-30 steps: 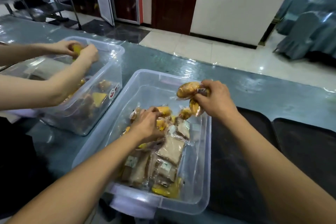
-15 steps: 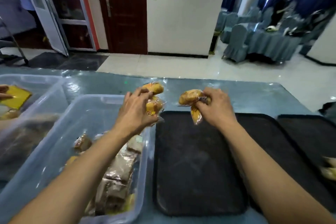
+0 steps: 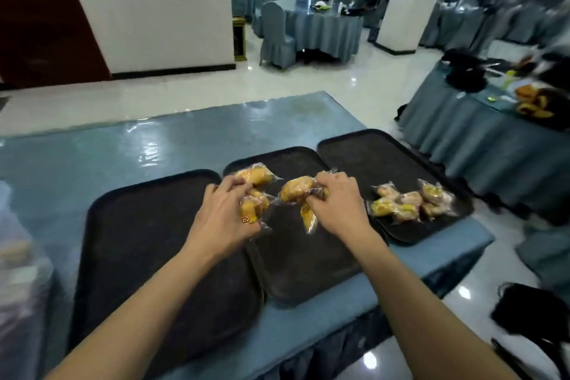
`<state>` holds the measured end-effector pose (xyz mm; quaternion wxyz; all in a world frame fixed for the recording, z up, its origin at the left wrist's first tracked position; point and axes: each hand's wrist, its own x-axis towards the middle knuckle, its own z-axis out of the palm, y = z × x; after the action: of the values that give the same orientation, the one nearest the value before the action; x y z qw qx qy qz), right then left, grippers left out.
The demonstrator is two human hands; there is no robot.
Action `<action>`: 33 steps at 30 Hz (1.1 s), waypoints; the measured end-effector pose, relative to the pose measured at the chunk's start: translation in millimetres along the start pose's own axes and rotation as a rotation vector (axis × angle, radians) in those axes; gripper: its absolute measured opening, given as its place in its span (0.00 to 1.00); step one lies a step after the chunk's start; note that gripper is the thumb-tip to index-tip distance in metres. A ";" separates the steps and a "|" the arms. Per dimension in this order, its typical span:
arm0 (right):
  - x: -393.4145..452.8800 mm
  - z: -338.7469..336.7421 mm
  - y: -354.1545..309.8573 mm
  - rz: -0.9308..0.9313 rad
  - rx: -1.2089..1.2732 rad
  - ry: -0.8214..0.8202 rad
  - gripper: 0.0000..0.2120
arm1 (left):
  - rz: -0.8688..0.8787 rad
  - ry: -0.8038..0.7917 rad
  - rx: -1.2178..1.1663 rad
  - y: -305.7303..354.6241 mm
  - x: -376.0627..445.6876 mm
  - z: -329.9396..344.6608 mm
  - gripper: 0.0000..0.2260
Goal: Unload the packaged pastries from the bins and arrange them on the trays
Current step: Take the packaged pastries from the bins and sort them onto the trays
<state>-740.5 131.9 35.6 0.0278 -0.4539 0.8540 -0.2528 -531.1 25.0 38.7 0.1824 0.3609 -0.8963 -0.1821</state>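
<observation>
Head view shows little yellow cakes in clear plastic wrappers (image 3: 254, 194), a bunch held in each hand above the black trays. The left hand (image 3: 220, 219) has its fingers (image 3: 216, 191) curled round a few packs, one sticking up and one hanging down by the thumb. The right hand (image 3: 336, 207) pinches its packs by the wrapper ends, so a round golden bun in clear wrap (image 3: 294, 188) pokes out to the left and another pack dangles below. Holding them by the ends likely keeps the soft cakes from getting squashed. Both hands are over the middle flat black tray (image 3: 296, 271), which has nothing on it yet. The near flat black tray on the left (image 3: 138, 241) is bare too. The far flat black tray on the right (image 3: 354, 151) already has a small pile of wrapped pastries (image 3: 407, 202) at its near end, so that may be where these go next. All three trays sit side by side on the shiny blue worktop (image 3: 92, 157), close together so the hands need only a short reach.
</observation>
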 end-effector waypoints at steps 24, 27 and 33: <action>198.0 -71.1 354.3 0.220 -0.432 -0.113 0.16 | 0.091 -0.418 -0.126 188.4 251.7 289.7 0.34; 226.8 -67.7 386.7 0.153 -0.518 -0.177 0.16 | 0.073 -0.466 -0.084 207.1 270.7 318.6 0.34; 279.7 -35.5 444.7 0.029 -0.627 -0.426 0.19 | -0.030 -0.479 0.026 243.8 299.5 380.5 0.31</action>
<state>-1252.8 130.3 -85.8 0.0678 -0.4707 0.8713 0.1214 -1048.6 49.7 -120.9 -0.0427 0.3230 -0.9108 -0.2535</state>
